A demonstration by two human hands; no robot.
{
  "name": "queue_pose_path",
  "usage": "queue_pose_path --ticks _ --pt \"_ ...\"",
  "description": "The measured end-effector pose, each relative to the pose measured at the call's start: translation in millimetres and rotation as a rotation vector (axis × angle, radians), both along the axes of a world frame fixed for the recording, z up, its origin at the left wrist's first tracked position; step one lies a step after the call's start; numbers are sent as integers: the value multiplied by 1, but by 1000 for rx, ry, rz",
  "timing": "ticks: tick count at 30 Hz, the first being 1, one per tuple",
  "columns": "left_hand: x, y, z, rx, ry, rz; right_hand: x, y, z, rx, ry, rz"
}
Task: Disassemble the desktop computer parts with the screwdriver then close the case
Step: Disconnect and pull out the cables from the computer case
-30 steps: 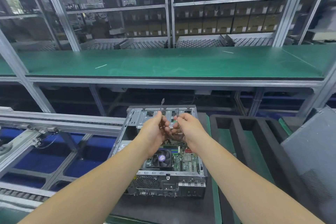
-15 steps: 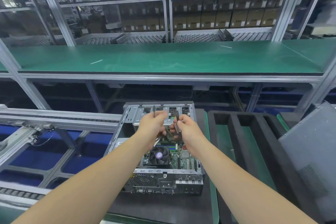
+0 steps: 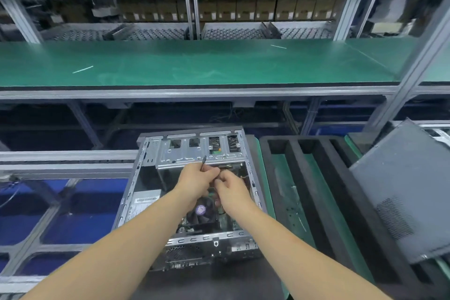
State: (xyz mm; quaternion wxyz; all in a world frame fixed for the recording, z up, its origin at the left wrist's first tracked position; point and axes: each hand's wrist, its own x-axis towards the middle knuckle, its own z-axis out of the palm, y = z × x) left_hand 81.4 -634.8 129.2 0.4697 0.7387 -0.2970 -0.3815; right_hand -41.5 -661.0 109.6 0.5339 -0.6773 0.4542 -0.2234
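An open desktop computer case (image 3: pixel 146 185) lies flat in front of me, its motherboard and black CPU fan (image 3: pixel 201 212) showing. My left hand (image 3: pixel 197 179) and my right hand (image 3: pixel 231 186) meet over the inside, just below the silver drive cage (image 3: pixel 199 153). The left hand is closed on a thin dark cable (image 3: pixel 203 160) whose end sticks up above its fingers. The fingers of the right hand pinch something small next to the left hand; it is hidden by the fingers. The grey side panel (image 3: pixel 409 202) leans at the right. No screwdriver is in view.
A black foam tray (image 3: pixel 323 197) with long slots sits right of the case on a green mat. A green workbench shelf (image 3: pixel 194 63) runs across above. Conveyor rails (image 3: pixel 65 161) lie to the left. Racks of boxes stand behind.
Both hands have dropped lower and closer together, from in front of the drive cage down into the case interior. The camera has tilted and moved nearer.
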Motion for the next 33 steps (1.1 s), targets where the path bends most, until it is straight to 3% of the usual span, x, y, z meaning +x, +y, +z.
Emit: queue_pose_path --ticks 10,16,26,33 --pt "10 -21 -13 70 201 -96 16 2 -18 72 53 -290" --pt "15 -30 -12 65 94 -159 29 -4 -14 52 88 -360" --pt "42 -55 -13 -11 131 -121 35 -23 -28 164 -10 -601" --pt "55 -57 -21 42 -28 -297 41 -30 -34 232 -59 -749"
